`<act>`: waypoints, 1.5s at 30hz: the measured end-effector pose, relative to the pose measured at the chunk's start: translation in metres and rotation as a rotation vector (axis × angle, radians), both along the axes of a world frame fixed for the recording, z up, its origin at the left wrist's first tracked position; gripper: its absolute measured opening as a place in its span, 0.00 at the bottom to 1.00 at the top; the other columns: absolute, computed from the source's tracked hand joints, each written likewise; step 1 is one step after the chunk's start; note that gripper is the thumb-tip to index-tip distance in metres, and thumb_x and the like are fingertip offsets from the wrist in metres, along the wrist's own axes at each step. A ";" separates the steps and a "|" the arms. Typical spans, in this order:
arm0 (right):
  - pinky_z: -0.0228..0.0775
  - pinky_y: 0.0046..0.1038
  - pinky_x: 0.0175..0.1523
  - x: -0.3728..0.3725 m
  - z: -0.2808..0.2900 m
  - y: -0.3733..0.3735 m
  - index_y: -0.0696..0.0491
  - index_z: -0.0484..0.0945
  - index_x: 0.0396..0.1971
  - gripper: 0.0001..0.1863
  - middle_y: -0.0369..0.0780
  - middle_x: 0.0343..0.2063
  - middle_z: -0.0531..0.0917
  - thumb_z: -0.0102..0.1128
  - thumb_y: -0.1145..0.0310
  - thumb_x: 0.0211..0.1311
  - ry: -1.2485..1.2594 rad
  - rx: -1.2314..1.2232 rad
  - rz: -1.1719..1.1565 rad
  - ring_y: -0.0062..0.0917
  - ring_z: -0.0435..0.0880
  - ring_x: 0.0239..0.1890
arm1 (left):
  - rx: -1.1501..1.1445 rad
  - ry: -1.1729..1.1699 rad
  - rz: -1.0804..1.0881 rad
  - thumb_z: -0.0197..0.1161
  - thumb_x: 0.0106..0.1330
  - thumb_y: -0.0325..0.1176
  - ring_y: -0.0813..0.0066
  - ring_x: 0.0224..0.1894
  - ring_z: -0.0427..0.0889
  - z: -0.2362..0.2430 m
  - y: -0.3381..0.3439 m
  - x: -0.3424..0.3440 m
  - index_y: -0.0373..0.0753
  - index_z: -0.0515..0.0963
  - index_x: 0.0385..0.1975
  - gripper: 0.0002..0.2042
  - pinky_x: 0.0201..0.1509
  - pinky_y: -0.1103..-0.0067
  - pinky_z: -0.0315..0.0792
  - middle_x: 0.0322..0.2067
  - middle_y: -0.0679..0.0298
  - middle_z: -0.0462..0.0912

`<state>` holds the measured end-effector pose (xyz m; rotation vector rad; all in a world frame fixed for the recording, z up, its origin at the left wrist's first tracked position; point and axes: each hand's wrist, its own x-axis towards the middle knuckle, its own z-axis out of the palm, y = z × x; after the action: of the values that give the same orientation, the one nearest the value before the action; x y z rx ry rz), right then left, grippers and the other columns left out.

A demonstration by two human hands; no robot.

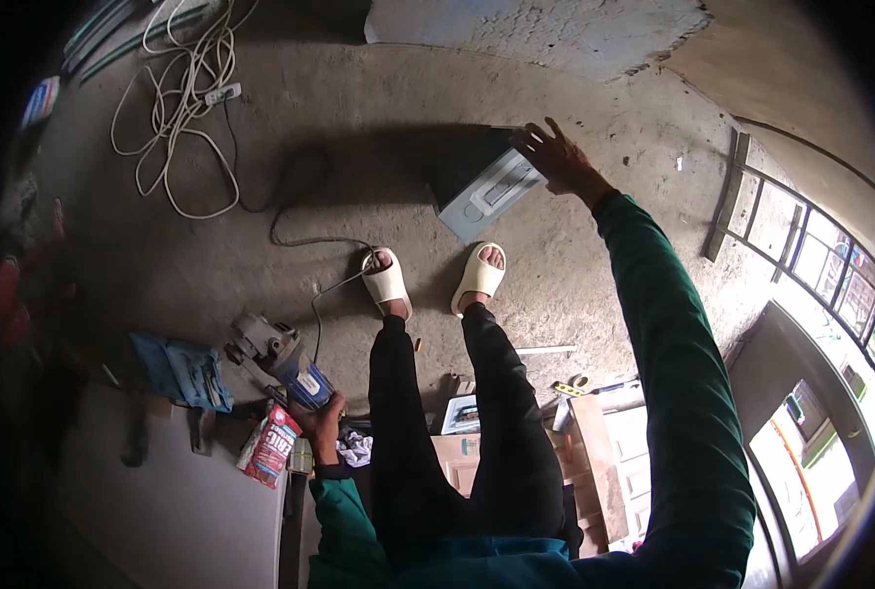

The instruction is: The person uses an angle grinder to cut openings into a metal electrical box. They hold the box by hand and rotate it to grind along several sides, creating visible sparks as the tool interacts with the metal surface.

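My left hand (pixel 325 426) is wrapped around the blue body of a corded power tool (pixel 308 383). Its grey metal head points away from me, over the edge of the work surface; it looks like a router, though its exact kind is hard to make out. A dark cord (pixel 318 312) runs from it across the floor. Out ahead, my right hand (pixel 560 165) has its fingers spread at the far corner of a grey box-like case (pixel 491 196). The case has a bright panelled face and a dark side; whether the fingers bear on it firmly is unclear.
A grey-topped surface (pixel 182 491) at left carries a blue cloth-like bundle (pixel 184 371) and a red-and-white packet (pixel 269 447). A white extension cable (pixel 187 123) lies coiled at far left. A yellow level (pixel 569 390) and wooden panels (pixel 594 461) are near my legs. A barred window (pixel 810 245) is at right.
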<state>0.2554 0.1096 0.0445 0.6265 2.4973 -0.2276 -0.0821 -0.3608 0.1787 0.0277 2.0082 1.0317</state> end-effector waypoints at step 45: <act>0.73 0.31 0.47 -0.040 0.150 -0.295 0.64 0.68 0.55 0.40 0.44 0.41 0.81 0.76 0.59 0.45 1.380 -0.998 -1.877 0.30 0.80 0.44 | 0.082 -0.265 -0.997 0.68 0.39 0.24 0.59 0.42 0.80 0.016 0.144 0.143 0.34 0.66 0.49 0.31 0.45 0.72 0.74 0.38 0.53 0.78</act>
<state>0.2159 -0.1857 0.1942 2.4370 0.9425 -2.9029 0.0607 -0.2173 0.1944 0.8054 1.4040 0.4236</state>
